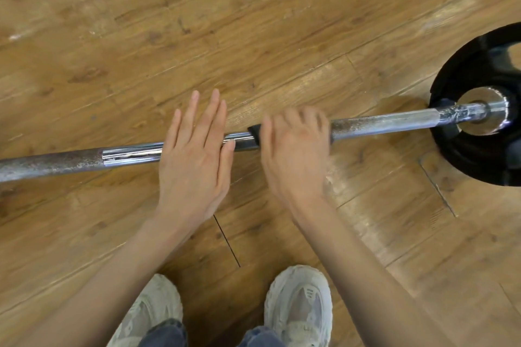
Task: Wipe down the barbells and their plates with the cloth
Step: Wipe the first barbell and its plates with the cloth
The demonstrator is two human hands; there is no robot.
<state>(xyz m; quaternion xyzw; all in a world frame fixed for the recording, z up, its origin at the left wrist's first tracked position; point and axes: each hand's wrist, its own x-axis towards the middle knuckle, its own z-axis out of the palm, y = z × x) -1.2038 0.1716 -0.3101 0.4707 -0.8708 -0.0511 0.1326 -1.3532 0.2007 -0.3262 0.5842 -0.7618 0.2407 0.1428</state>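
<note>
The barbell (380,124) lies across the wooden floor (253,22), its shaft running from the left edge of view to a black plate (479,155) at its right end. The right hand (296,152) is curled over the middle of the shaft, fingers clamped on a dark cloth (253,138) wrapped around the bar; the hand is motion-blurred. The left hand (194,155) sits just left of the cloth, over the polished section of the shaft, fingers straight and released, and contact with the bar cannot be determined; two pale shoes (298,304) stand on the near side of the barbell.

Right hand (294,149) grips dark cloth (253,136) around barbell (394,122).
</note>
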